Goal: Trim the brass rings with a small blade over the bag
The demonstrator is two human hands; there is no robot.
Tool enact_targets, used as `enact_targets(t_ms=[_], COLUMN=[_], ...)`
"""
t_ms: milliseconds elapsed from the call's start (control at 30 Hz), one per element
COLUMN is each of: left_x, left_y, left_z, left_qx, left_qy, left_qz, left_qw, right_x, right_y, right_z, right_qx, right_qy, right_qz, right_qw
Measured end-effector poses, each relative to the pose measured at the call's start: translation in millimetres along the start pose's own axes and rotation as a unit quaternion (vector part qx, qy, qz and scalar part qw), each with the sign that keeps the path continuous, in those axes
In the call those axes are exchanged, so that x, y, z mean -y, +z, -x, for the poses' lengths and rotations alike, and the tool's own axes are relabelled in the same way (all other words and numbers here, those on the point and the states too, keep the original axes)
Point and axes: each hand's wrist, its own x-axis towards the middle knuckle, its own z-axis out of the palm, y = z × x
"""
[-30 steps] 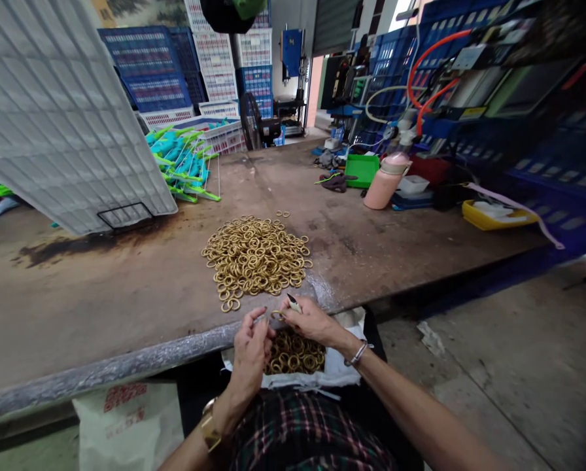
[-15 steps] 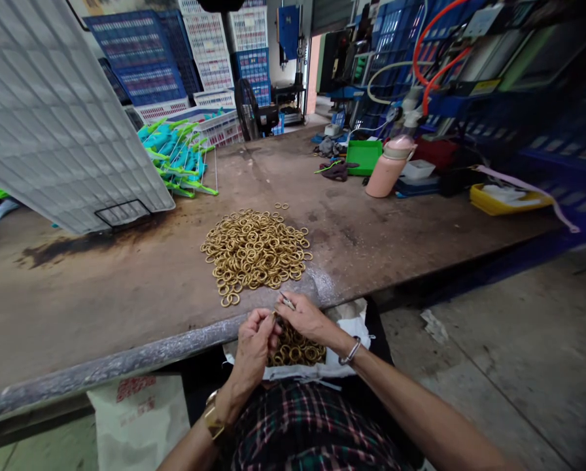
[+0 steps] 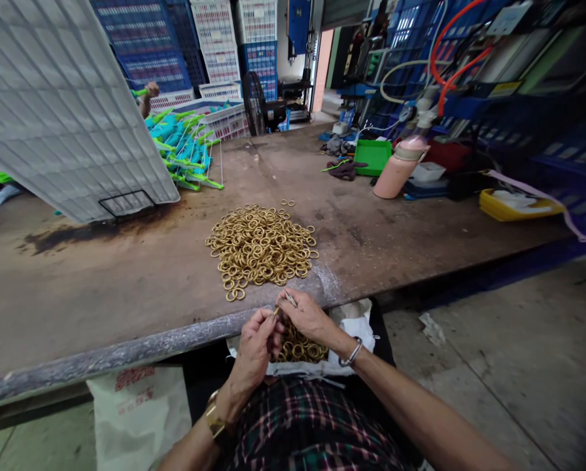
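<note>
My left hand [image 3: 258, 340] pinches a brass-coloured ring [image 3: 276, 311], seen nearly edge-on, between thumb and fingertips. Close beside it, my right hand [image 3: 307, 318] is closed round a small slim metal tool [image 3: 290, 299]; its exact kind is too small to make out. Both hands are over an open white sack [image 3: 356, 333] on my lap, where more brass rings [image 3: 305, 350] lie, partly hidden by the hands. Just beyond the table edge, a heap of the same rings [image 3: 261, 245] is spread on the tabletop.
The brown table [image 3: 126, 288] has a plastic-wrapped front edge. A grey-white ribbed panel [image 3: 72, 111] leans at the left, near green and turquoise plastic pieces [image 3: 188, 147]. A pink bottle [image 3: 395, 171], green tray [image 3: 373, 157] and yellow tray [image 3: 518, 206] stand right. Another person's hand [image 3: 150, 89] shows behind the panel.
The view has shifted slightly. The ring in my left fingers now shows more plainly, and both hands stay together over the sack. Another person's hand has appeared behind the panel.
</note>
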Motion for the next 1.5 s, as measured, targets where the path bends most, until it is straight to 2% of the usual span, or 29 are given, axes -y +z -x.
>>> enact_targets(t_ms=[100,200,300,633,767,867,1000,1067,1200,1367,1500], left_x=[0.5,0.0,-0.1,3.1,-4.1,-9.2,-12.4,-13.9,-15.7,-15.0,-20.4], left_y=[-2.6,-4.3,-5.5,-16.1,-11.4,-8.0,-17.7,-27.0,-46.1,-60.5,-56.1], left_z=[-0.3,-0.8,-1.0,1.8,16.4,23.4,21.9,20.7,19.3,11.4,5.0], left_qx=[-0.008,-0.009,-0.009,0.001,0.037,0.059,0.001,-0.031,-0.055,-0.096,-0.129], left_qy=[0.01,0.016,0.021,0.072,0.07,0.045,0.003,-0.003,-0.032,-0.067,-0.065], left_qz=[-0.008,-0.013,-0.014,-0.077,-0.063,0.034,0.155,0.191,0.257,0.308,0.298], left_qw=[1.0,1.0,1.0,0.994,0.995,0.997,0.988,0.981,0.964,0.944,0.944], right_x=[-4.7,-8.7,-9.1,3.6,5.7,8.4,16.2,20.1,24.8,25.6,21.8], right_y=[3.5,6.5,8.1,4.5,6.4,15.3,39.2,52.7,70.3,70.7,66.0], right_z=[2.7,6.8,9.0,5.1,-3.8,-17.0,-37.3,-45.8,-57.2,-60.7,-61.6], right_qx=[-0.014,0.034,0.063,0.153,0.128,0.102,0.053,0.035,0.024,0.006,-0.006], right_qy=[-0.03,-0.068,-0.074,-0.054,-0.011,-0.013,-0.038,-0.033,-0.027,-0.027,-0.039], right_qz=[0.09,0.176,0.243,0.333,0.376,0.388,0.377,0.391,0.415,0.414,0.393], right_qw=[0.995,0.981,0.965,0.929,0.917,0.916,0.924,0.919,0.909,0.91,0.919])
